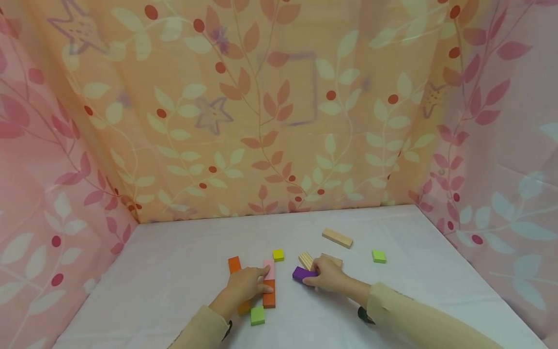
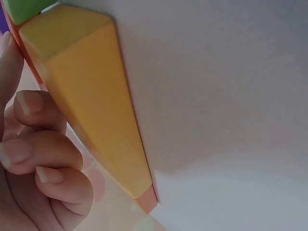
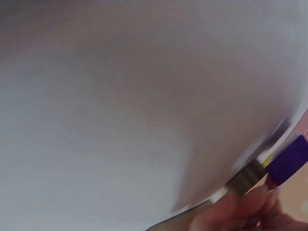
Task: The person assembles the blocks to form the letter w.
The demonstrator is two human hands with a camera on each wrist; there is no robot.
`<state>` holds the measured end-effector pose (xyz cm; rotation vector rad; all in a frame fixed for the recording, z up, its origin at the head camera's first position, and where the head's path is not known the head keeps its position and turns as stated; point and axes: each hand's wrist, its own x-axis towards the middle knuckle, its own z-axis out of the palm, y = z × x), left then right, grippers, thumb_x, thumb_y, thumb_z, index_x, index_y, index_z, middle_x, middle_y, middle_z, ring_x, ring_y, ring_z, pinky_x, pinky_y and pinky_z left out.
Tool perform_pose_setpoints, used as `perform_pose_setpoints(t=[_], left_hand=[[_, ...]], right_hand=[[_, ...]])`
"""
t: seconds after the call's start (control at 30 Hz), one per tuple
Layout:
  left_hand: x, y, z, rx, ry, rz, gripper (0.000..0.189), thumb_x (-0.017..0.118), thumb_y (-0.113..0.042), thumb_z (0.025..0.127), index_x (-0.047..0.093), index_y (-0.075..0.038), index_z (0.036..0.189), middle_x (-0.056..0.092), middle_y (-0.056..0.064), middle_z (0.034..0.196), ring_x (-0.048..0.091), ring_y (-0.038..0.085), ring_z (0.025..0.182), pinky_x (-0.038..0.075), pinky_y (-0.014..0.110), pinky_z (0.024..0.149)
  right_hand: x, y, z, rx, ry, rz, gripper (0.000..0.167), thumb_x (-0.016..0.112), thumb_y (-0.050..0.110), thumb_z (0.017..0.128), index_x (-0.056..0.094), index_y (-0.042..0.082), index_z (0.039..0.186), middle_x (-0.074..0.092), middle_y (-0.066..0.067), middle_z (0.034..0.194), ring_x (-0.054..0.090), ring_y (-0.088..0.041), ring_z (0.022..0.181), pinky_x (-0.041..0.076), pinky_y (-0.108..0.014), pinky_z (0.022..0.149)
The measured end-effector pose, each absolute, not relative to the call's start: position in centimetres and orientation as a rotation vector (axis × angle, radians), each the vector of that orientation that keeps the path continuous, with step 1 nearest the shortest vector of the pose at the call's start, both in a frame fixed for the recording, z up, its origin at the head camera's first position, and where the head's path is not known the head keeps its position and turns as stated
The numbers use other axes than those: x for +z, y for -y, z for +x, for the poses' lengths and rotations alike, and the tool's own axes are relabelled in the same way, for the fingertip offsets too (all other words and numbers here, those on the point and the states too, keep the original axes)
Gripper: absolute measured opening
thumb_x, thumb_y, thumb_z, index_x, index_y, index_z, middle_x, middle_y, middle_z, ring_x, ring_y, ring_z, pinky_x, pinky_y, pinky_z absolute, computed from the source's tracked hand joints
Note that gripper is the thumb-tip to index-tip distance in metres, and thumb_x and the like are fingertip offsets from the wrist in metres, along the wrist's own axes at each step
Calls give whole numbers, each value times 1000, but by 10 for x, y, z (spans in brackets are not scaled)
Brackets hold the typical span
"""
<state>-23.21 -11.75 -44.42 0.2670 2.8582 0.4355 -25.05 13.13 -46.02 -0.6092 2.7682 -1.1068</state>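
My left hand (image 1: 246,285) touches a row of two blocks, its index finger at the pink block (image 1: 269,270) and its thumb at the red-orange block (image 1: 269,299). In the left wrist view its other fingers curl beside a yellow-orange block (image 2: 91,96) without gripping it. My right hand (image 1: 329,276) pinches a purple block (image 1: 302,275) between thumb and fingers; the block also shows in the right wrist view (image 3: 288,161). Close to those fingers lie a striped wooden block (image 1: 305,260) and a plain wooden block (image 1: 334,260), partly hidden by the hand.
A light green block (image 1: 257,316) touches the red-orange block's near end. Left of the row is an orange block (image 1: 234,264); a yellow block (image 1: 278,255) stands behind. Farther right are a wooden block (image 1: 337,238) and another green block (image 1: 379,256). Patterned curtains (image 1: 279,145) enclose the white table (image 1: 183,252).
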Motion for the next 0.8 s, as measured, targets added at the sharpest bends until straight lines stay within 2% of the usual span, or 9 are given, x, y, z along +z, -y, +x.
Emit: perform_pose_setpoints(t=[0.17, 0.27, 0.37, 0.47, 0.53, 0.63, 0.8], left_hand=[[-444, 118, -232, 452, -2862, 270, 65, 75, -44, 81, 57, -18, 138, 63, 13, 127, 55, 33, 120, 45, 51, 96], [-444, 118, -232, 454, -2859, 265, 65, 75, -44, 81, 57, -18, 138, 63, 13, 127, 56, 33, 120, 45, 51, 95], [-444, 118, -232, 452, -2854, 258, 66, 74, -45, 81, 57, -19, 138, 63, 12, 128, 55, 33, 120, 45, 52, 95], [-445, 118, -233, 445, -2852, 255, 66, 74, -45, 81, 56, -19, 139, 63, 12, 127, 55, 33, 120, 45, 52, 95], [-445, 118, -234, 447, -2850, 249, 66, 74, -45, 81, 56, -19, 139, 63, 12, 127, 55, 33, 120, 45, 52, 96], [-446, 119, -234, 455, -2847, 243, 65, 74, -44, 81, 56, -19, 139, 63, 12, 127, 55, 34, 120, 44, 53, 96], [-446, 119, -234, 465, -2845, 252, 65, 74, -44, 81, 57, -19, 139, 63, 12, 126, 55, 34, 120, 44, 53, 96]], right_hand=[[-459, -118, -243, -905, -2908, -551, 37, 83, 31, 77, 53, 10, 71, 48, 4, 63, 44, -9, 57, 34, -22, 48], [-452, -117, -245, -829, -2922, -570, 37, 82, 36, 77, 56, 10, 74, 51, 3, 67, 47, -11, 62, 39, -26, 53], [-442, -122, -255, -800, -2824, -670, 37, 84, 31, 76, 66, 7, 97, 57, -2, 84, 51, -17, 78, 46, -34, 69], [-435, -130, -268, -693, -2692, -809, 64, 87, 25, 72, 60, 10, 128, 54, -3, 98, 47, -18, 88, 44, -37, 77], [-432, -133, -275, -610, -2617, -872, 76, 89, 24, 70, 55, 13, 137, 50, -2, 97, 43, -17, 88, 41, -34, 75], [-431, -134, -281, -520, -2572, -925, 78, 90, 26, 68, 55, 17, 138, 48, 2, 97, 41, -15, 87, 39, -30, 75], [-434, -128, -284, -465, -2578, -912, 66, 90, 25, 69, 62, 20, 128, 48, 4, 96, 43, -14, 91, 43, -33, 83]])
